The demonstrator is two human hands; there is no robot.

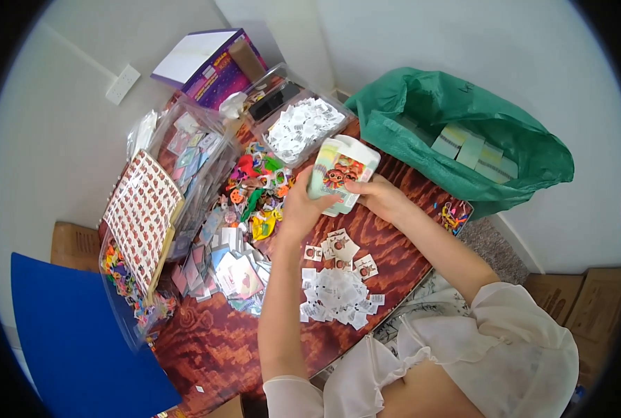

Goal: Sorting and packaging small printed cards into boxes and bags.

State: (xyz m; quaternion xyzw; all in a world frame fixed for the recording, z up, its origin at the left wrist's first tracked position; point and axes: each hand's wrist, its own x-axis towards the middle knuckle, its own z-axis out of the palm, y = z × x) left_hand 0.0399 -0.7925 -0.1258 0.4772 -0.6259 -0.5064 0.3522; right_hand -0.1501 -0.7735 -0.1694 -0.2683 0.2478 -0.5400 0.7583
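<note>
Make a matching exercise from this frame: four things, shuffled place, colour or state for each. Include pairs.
Things:
1. Printed box
2. Bag
3. Sticker sheet
4. Board

Descriptions:
A. Plain blue, at the lower left of the picture
B. Held by the left hand and right hand
C. Covered in rows of small repeated pictures
D. Green, open, with pale packs inside

Pairs: 1-B, 2-D, 3-C, 4-A

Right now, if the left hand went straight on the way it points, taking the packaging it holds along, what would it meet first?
Probably the clear tray of white slips, beyond the pale green packaging; the left hand may pass above, as depth is unclear.
</note>
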